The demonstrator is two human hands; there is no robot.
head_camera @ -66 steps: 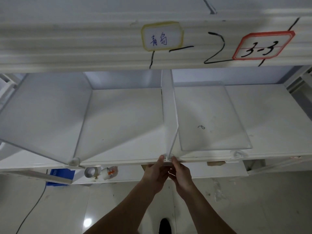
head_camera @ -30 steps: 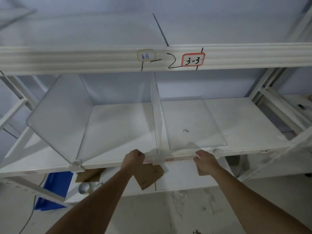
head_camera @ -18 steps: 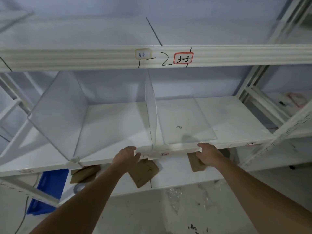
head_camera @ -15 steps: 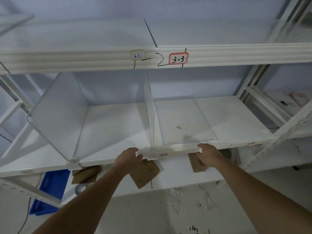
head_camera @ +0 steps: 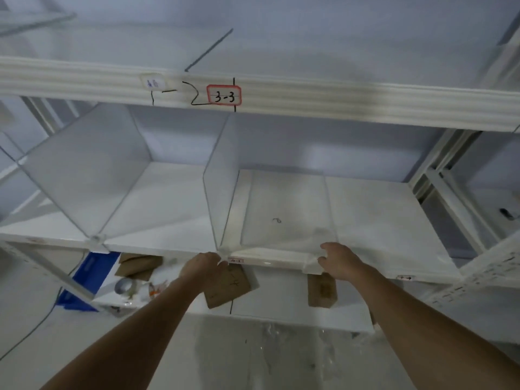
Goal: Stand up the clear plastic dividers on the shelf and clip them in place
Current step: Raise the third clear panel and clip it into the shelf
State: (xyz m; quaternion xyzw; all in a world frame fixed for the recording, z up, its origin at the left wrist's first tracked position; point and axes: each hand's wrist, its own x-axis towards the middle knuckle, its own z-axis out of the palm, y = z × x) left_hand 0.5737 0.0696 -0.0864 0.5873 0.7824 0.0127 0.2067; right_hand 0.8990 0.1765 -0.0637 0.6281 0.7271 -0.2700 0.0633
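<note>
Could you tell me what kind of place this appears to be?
Probably a warehouse or stockroom: white metal shelving split into bins by clear plastic dividers, a handwritten location label "3-3" on the upper beam, and a blue crate on the floor.

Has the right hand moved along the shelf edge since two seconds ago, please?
Yes. The right hand left the upright divider and moved rightward along the shelf edge to the flat divider's front corner.
</note>
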